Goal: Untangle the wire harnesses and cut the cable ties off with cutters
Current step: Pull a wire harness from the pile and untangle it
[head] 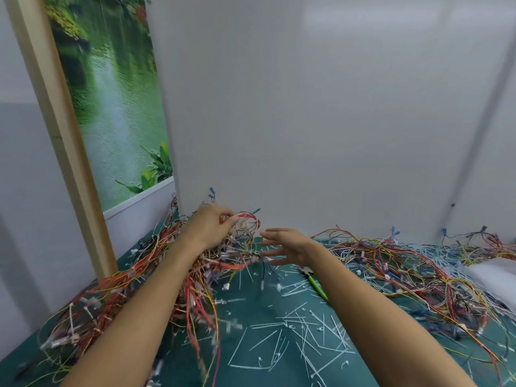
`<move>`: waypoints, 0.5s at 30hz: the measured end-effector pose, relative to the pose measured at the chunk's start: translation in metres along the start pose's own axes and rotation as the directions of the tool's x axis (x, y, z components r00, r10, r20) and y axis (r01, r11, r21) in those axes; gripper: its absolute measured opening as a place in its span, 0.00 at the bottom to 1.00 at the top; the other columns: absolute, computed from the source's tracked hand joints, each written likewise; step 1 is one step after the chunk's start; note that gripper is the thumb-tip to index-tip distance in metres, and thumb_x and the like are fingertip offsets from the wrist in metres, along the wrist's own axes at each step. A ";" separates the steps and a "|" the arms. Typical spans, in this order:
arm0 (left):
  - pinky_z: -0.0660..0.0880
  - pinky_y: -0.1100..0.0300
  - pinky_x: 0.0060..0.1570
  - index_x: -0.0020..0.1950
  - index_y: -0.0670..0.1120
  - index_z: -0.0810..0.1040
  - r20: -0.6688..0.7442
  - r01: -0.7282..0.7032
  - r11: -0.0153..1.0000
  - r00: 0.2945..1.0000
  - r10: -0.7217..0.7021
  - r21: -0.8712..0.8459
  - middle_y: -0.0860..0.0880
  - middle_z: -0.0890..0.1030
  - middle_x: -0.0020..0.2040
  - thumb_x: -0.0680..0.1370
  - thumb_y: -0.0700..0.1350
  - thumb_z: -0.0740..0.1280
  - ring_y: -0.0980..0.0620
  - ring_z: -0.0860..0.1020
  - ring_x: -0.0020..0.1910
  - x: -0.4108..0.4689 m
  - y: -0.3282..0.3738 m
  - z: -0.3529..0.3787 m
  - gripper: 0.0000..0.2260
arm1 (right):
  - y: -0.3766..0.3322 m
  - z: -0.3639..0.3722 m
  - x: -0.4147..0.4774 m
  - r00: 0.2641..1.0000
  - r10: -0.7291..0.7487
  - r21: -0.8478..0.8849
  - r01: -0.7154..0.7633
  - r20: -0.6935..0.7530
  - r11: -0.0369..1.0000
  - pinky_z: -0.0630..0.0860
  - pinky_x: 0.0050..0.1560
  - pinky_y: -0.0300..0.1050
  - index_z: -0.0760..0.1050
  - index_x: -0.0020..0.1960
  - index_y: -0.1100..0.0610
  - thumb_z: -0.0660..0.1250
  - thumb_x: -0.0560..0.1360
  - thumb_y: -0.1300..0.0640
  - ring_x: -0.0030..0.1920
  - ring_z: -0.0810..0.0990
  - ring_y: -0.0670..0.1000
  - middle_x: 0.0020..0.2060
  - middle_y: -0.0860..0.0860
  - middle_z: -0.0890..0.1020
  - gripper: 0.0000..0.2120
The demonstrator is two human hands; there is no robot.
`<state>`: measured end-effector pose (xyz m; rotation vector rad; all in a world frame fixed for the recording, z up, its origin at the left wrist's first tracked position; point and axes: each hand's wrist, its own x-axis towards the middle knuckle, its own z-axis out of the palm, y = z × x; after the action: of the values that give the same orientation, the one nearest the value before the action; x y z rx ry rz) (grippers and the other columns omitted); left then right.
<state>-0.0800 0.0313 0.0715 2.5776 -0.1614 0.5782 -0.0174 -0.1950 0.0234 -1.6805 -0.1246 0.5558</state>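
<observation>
Harness clump (245,229): a knot of red, orange, yellow and dark wires, raised just off the mat at centre frame, at the foot of the white wall panel (321,121). It is studded with white ties and small connectors, and blue terminals stick up at its top.
Step in hand: untangling, by my reading; one clump is being worked loose from the left heap, and no cutting is under way.
Left hand (209,227): fingers curled, pinching a red loop at the clump's crown.
Right hand (287,247): fingers straight and spread, holding nothing, just right of the clump; I cannot tell whether it touches.
Next move: probably needs the right hand to catch the clump's free side and draw it apart, then fetch the cutters.
Cutters (317,287): green-handled, lying on the mat beneath the right wrist.
Left heap (111,300): dense, mostly red — lower left.
Right heap (405,263): looser, right of centre.
Cut ties (296,333): white offcuts strewn at lower centre.
Mat (251,358): green.
</observation>
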 end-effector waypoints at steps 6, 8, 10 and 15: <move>0.73 0.60 0.48 0.54 0.52 0.87 0.017 0.019 1.000 1.000 -0.019 -0.019 0.53 0.86 0.52 0.79 0.54 0.70 0.65 0.77 0.39 0.014 0.008 -0.008 0.10 | -0.023 0.016 -0.015 0.931 -0.365 -0.180 0.363 0.021 0.914 0.79 0.45 0.43 0.85 0.50 0.56 0.72 0.78 0.47 0.48 0.83 0.50 0.48 0.53 0.87 0.12; 0.77 0.57 0.51 0.55 0.51 0.86 0.073 0.052 0.996 0.996 -0.047 -0.071 0.52 0.87 0.51 0.79 0.54 0.69 0.60 0.81 0.42 0.015 0.010 -0.001 0.10 | -0.027 0.025 -0.022 0.909 -0.320 -0.220 0.381 0.265 0.898 0.80 0.43 0.40 0.85 0.54 0.56 0.73 0.78 0.53 0.48 0.85 0.49 0.50 0.52 0.87 0.08; 0.79 0.54 0.54 0.54 0.50 0.86 0.097 0.106 0.984 0.991 -0.093 -0.142 0.51 0.87 0.48 0.79 0.54 0.70 0.55 0.82 0.43 0.014 0.009 0.006 0.10 | -0.023 0.036 -0.026 0.893 -0.227 -0.427 0.393 0.388 0.814 0.82 0.47 0.42 0.82 0.59 0.53 0.76 0.76 0.53 0.51 0.85 0.49 0.54 0.50 0.87 0.13; 0.75 0.57 0.51 0.54 0.49 0.86 0.138 0.164 0.954 0.981 -0.133 -0.251 0.51 0.85 0.55 0.80 0.55 0.69 0.55 0.81 0.45 0.007 -0.002 0.017 0.11 | 0.009 0.061 -0.025 0.892 -0.175 -0.776 0.450 0.417 0.442 0.78 0.51 0.43 0.83 0.59 0.55 0.74 0.76 0.45 0.45 0.84 0.44 0.51 0.49 0.87 0.17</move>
<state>-0.0674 0.0250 0.0601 2.3424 -0.0764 0.3219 -0.0669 -0.1516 0.0165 -2.4634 -1.0890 0.4487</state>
